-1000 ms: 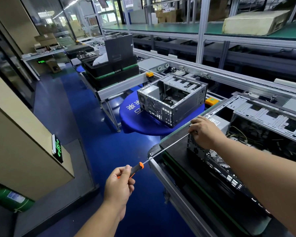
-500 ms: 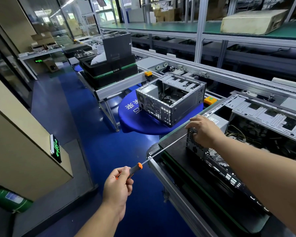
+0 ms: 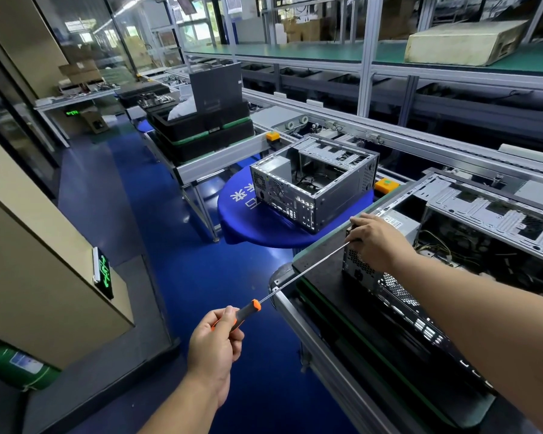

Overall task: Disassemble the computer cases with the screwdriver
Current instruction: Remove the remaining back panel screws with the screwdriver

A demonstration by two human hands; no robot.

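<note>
An open computer case [image 3: 470,245] lies on the black tray at the right, its perforated rear panel facing me. My left hand [image 3: 215,349] grips the orange-and-black handle of a long screwdriver [image 3: 298,277]. The thin shaft runs up and right to the case's rear top corner. My right hand [image 3: 375,239] rests on that corner, its fingers curled around the shaft's tip, which is hidden under them. A second open case [image 3: 314,183] stands on a round blue table [image 3: 248,220] further back.
Stacked black trays [image 3: 201,136] sit on a bench at the back left. A conveyor line [image 3: 389,136] runs behind the cases under green shelves. A beige cabinet [image 3: 29,245] stands at the left, a green cylinder [image 3: 16,368] at its foot. Blue floor lies between.
Both hands hold nearly the same pose. My left hand has shifted slightly on the handle, and the view has drifted a little.
</note>
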